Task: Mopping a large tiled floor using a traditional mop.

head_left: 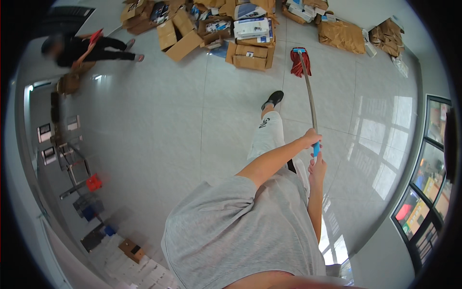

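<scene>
Red string mop (pixel 296 65) with long metal pole (pixel 309 94): resting on the shiny grey tile floor (pixel 231 91), near its far edge.
Left hand (pixel 312 138): holding the pole, fingers closed.
Right hand (pixel 317 167): holding just below, fingers closed.

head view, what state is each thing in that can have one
Mop, strands down on floor
Left hand, closed around mop handle
Right hand, closed around handle near its end
Cardboard box, flaps open
Floor, shiny, reflecting light
Window, open or shut unclear
</scene>
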A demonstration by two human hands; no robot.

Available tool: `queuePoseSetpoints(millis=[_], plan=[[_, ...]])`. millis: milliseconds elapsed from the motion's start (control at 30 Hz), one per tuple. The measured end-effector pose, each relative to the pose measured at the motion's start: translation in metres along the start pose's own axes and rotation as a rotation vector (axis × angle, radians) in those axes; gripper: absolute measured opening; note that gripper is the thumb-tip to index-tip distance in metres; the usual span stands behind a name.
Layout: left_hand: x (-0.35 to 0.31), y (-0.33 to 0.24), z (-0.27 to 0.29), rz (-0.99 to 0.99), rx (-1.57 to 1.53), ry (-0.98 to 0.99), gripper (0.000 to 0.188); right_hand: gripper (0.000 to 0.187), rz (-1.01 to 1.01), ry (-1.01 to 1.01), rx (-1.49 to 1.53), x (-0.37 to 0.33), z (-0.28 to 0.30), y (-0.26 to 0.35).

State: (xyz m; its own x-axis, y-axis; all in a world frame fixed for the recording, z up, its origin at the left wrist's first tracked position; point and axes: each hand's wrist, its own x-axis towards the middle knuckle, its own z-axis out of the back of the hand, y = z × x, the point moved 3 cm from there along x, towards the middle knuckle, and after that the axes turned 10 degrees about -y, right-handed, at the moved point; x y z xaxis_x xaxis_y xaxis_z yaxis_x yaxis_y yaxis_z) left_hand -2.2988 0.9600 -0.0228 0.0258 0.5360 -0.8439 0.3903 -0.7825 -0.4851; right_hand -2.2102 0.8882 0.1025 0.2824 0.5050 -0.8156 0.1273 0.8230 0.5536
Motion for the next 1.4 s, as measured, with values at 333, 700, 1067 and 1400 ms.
queuePoseSetpoints(millis=[333, 700, 1067, 1400], plan=[[0.113, -0.154, 0.037, 0.239, -0.150, -0.159, 0.012, 0.039, -0.091, -0.183, -0.004, -0.034, -0.093, 0.114], [0.107, -0.164, 0.061, 0.287, -0.397, -0.158, 0.025, 0.018, 0.892, 0.064, -0.172, -0.092, -0.121, 0.183], [-0.077, -0.093, 0.035, 0.383, -0.731, 0.069, 0.023, 0.014, 1.362, 0.354, 0.041, -0.192, -0.026, 0.094], [-0.185, 0.101, 0.012, 0.036, -0.488, 0.143, 0.022, 0.039, 1.268, 0.190, 0.338, -0.297, 0.098, -0.032]])
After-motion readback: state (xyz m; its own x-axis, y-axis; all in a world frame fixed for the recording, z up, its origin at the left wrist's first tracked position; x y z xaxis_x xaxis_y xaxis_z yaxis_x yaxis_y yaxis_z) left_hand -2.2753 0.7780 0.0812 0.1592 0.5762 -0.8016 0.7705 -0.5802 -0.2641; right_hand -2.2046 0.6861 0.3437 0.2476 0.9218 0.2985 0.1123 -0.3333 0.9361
